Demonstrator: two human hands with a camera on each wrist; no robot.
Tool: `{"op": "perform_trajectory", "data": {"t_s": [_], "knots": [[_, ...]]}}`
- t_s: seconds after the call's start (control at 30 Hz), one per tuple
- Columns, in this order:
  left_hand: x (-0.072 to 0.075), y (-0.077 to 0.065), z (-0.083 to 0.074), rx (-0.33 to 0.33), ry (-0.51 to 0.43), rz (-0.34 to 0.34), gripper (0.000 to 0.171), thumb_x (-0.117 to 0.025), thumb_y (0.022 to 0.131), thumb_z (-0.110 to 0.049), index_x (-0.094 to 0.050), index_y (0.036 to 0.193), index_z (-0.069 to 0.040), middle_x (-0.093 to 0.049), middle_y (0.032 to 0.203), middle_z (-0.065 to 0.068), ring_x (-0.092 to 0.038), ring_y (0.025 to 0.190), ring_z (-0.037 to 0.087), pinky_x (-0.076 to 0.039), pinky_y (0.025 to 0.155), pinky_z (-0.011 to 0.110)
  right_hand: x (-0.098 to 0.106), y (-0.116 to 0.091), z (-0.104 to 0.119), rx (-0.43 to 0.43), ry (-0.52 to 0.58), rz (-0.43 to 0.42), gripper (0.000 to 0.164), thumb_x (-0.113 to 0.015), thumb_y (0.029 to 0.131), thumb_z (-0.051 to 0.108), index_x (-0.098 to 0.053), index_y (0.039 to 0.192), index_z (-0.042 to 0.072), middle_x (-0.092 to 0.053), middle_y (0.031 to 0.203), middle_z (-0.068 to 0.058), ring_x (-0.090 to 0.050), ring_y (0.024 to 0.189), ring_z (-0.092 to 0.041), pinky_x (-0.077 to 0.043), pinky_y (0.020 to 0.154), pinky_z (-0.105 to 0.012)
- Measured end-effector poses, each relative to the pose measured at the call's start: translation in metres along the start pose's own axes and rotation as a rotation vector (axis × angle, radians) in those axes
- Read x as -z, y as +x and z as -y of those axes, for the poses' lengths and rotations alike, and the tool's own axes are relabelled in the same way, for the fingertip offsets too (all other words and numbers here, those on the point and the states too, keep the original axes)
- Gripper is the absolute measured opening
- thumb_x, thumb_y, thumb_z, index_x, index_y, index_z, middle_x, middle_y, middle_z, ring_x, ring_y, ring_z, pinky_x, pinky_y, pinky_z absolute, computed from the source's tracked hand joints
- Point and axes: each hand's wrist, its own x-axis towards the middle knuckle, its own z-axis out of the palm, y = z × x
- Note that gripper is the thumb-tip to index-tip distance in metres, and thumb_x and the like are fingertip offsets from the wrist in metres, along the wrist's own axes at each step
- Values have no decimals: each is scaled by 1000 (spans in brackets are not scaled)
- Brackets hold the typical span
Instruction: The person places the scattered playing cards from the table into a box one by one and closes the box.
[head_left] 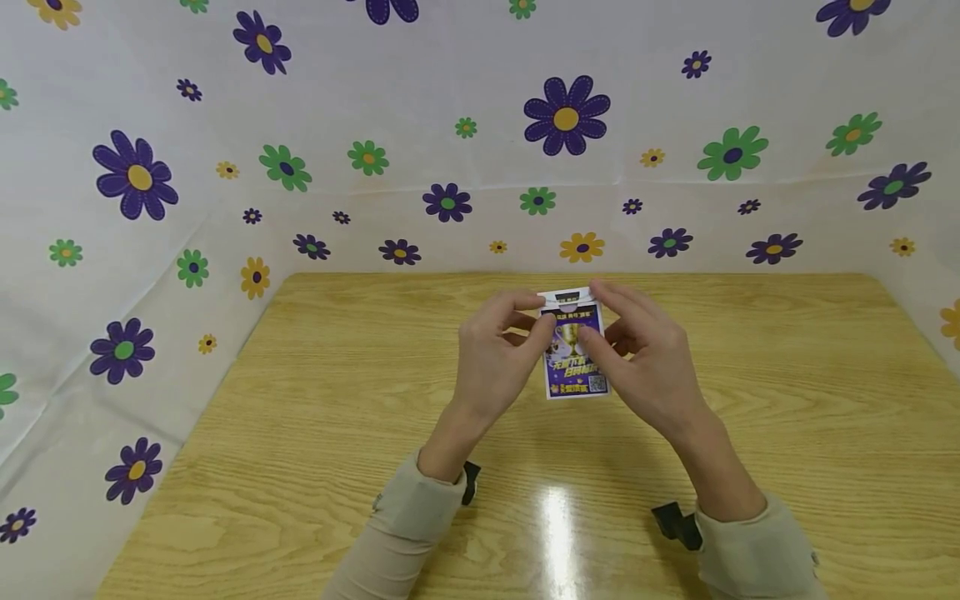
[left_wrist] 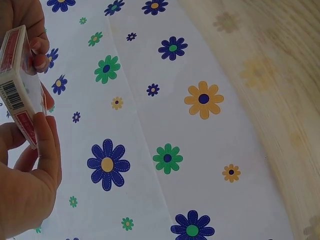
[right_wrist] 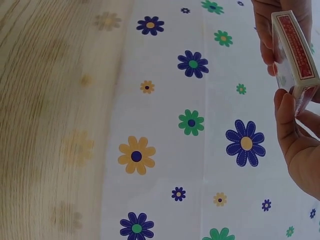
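Note:
A playing-card box (head_left: 572, 367) with a purple printed face, a gold trophy and a small QR code is held up over the table between both hands. My left hand (head_left: 493, 354) grips its left edge near the top, thumb on the printed face. On the right edge, my right hand (head_left: 651, 362) holds it, thumb over the trophy and index finger at the top corner. From the left wrist view, the card box (left_wrist: 26, 90) shows a white side with red panels and a barcode. A red panel also lines the box (right_wrist: 296, 47) in the right wrist view.
The wooden table (head_left: 337, 400) stretches beneath both forearms. A white cloth (head_left: 420, 108) printed with purple, green and yellow flowers hangs behind it and along the left side. Dark straps (head_left: 678, 525) show near the cuffs.

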Motion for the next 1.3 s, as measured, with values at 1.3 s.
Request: {"op": "perform_trajectory", "data": {"t_s": [1.3], "knots": [[0,-1,-2,37,0,55,17,-67,91,-3,-71,107,3,-65,109,15,-70,80,24,-58,64,23,0,0,1,-45,-53,-5,36,-73,84,-6,-66,120,-2,-65,115,-14,-58,62,-12,-50,57,-12]]}}
